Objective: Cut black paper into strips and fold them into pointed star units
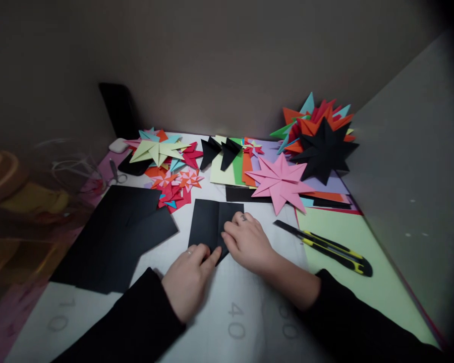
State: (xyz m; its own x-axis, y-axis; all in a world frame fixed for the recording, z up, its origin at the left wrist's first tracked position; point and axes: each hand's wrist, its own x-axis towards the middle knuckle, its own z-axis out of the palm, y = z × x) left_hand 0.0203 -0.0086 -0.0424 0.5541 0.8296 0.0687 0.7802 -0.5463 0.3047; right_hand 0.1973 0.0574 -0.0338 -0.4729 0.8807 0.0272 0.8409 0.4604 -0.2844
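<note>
A small black sheet of paper [204,222] lies in front of me with a crease down its middle. Its near right corner is folded inward. My left hand [192,269] presses the near edge by the crease, thumb and fingertips on the paper. Bent over the right half, my right hand [246,241] has its fingers curled on the folded part, hiding much of it. Larger black sheets [109,237] lie to the left. A yellow and black utility knife [327,249] rests at the right, its blade end toward my right hand.
Folded paper stars stand at the back: a pink one [282,182], a black one [325,151], a pale yellow one [159,151]. Two black folded pieces [230,153] sit among coloured sheets. Small scissors [117,172] lie at the left, a light green sheet [348,237] at the right.
</note>
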